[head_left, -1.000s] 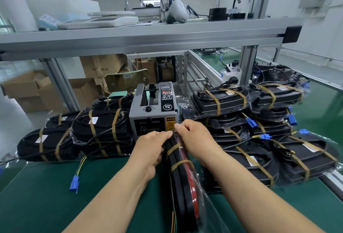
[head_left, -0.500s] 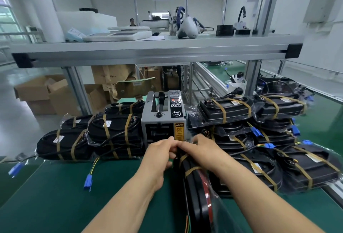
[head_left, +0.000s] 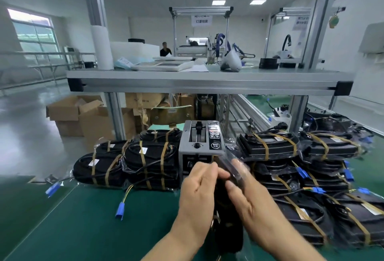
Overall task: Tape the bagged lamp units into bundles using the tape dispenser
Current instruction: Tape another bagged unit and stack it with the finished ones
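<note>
Both hands have drawn back from the mouth of the tape dispenser (head_left: 200, 144) since half a second ago, bringing the bagged lamp unit (head_left: 228, 235) with them. The camera has tipped upward, so more of the hall shows.

The green desk (head_left: 83, 219) fills the lower part of the view. A grey metal shelf (head_left: 207, 83) spans above its far edge. Behind the desk, on the floor, stand open cardboard boxes (head_left: 83, 113).

Taped bundles lie in two heaps along the back of the desk. The left heap (head_left: 145, 163) touches the dispenser's left side. The right heap (head_left: 301, 177) is larger, stacked several high, and reaches the desk's right edge. Brown tape bands cross each bundle.

The dispenser stands upright between the two heaps, its front facing the person.

The bagged lamp unit stands on edge just in front of the dispenser, its upper end tilted toward the dispenser's face. It is dark and blurred by motion, and its clear bag is crumpled at the top.

The left hand (head_left: 197, 196) grips the unit's upper end from the left, fingers curled round it. The right hand (head_left: 253, 204) holds the unit from the right, thumb across the near face and fingers lying along the bag behind it.

A blue connector (head_left: 120, 210) on yellow wires lies on the desk in front of the left heap.
</note>
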Available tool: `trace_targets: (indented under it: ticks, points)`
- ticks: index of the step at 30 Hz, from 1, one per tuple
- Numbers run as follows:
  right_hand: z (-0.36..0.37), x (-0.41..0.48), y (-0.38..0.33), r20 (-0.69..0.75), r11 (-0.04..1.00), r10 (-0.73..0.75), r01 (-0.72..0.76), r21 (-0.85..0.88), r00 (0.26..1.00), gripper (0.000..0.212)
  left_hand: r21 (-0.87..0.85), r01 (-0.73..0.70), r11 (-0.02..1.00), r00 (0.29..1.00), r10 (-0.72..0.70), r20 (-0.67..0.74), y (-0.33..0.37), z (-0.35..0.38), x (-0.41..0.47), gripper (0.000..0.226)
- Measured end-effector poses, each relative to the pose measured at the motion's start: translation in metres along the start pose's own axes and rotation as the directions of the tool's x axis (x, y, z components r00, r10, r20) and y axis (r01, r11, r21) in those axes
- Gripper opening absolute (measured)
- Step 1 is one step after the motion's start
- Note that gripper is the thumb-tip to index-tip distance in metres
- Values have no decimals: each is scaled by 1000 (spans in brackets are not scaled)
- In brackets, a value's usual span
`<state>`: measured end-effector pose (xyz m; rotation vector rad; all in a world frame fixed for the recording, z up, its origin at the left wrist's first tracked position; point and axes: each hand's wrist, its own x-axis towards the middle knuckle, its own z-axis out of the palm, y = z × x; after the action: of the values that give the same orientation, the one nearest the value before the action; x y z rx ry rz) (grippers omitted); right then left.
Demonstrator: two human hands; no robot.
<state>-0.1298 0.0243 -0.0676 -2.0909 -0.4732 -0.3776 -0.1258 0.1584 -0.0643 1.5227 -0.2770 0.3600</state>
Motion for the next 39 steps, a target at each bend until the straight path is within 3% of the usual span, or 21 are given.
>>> trace_targets:
  ticks: [3, 6, 7, 9, 12, 14, 17, 22, 25, 29, 30, 32, 34, 36, 37, 39]
  points:
    - [14, -20, 3, -158, 990, 89, -70, 120, 983, 60, 44, -99, 994, 993, 96, 66, 0, -3, -16, 36]
    - [10, -27, 11, -173, 932, 275, -219, 288, 946, 89, -16, -78, 997, 973, 79, 219, 1, -7, -19, 35]
    - [4, -28, 11, -158, 905, 323, -255, 341, 933, 85, -60, -10, 998, 980, 22, 197, 1, -10, -15, 37]
    - [-6, -29, 11, -150, 883, 317, -233, 408, 937, 57, -133, 161, 978, 987, -162, 4, -7, -18, 4, 38]
    - [-6, -38, 12, -189, 871, 344, -238, 429, 920, 48, -188, 471, 862, 831, -505, -231, -35, -30, 46, 25]
    - [1, -42, 10, -272, 875, 351, -210, 436, 896, 48, -225, 613, 757, 721, -653, -231, -54, -29, 67, 16]
    - [10, -45, 7, -343, 871, 356, -175, 459, 869, 48, -283, 711, 644, 613, -765, -200, -73, -19, 86, 16]
    - [16, -47, 6, -338, 830, 402, -183, 527, 851, 52, -393, 717, 576, 543, -815, -203, -82, -9, 105, 13]
    - [15, -47, 5, -334, 825, 403, -180, 536, 852, 54, -457, 685, 567, 527, -819, -227, -84, -5, 112, 23]
    - [16, -48, 3, -282, 811, 382, -172, 560, 880, 49, -561, 586, 585, 477, -809, -344, -73, 5, 108, 25]
    - [16, -49, 2, -278, 806, 376, -164, 570, 884, 46, -544, 577, 609, 493, -791, -363, -67, 7, 103, 23]
    - [15, -50, 0, -296, 815, 351, -135, 563, 888, 40, -469, 565, 679, 598, -728, -334, -55, 6, 89, 20]
    - [14, -51, 1, -315, 822, 342, -119, 557, 886, 29, -370, 532, 761, 760, -623, -187, -34, 0, 67, 20]
    - [12, -52, 2, -297, 827, 346, -140, 544, 890, 30, -265, 448, 854, 891, -452, 49, -7, -8, 40, 23]
    - [11, -51, 1, -274, 826, 349, -155, 543, 897, 34, -210, 402, 891, 912, -371, 175, 7, -11, 27, 23]
    - [11, -51, 0, -260, 830, 344, -163, 533, 902, 38, -82, 343, 936, 883, -291, 367, 32, -12, 8, 15]
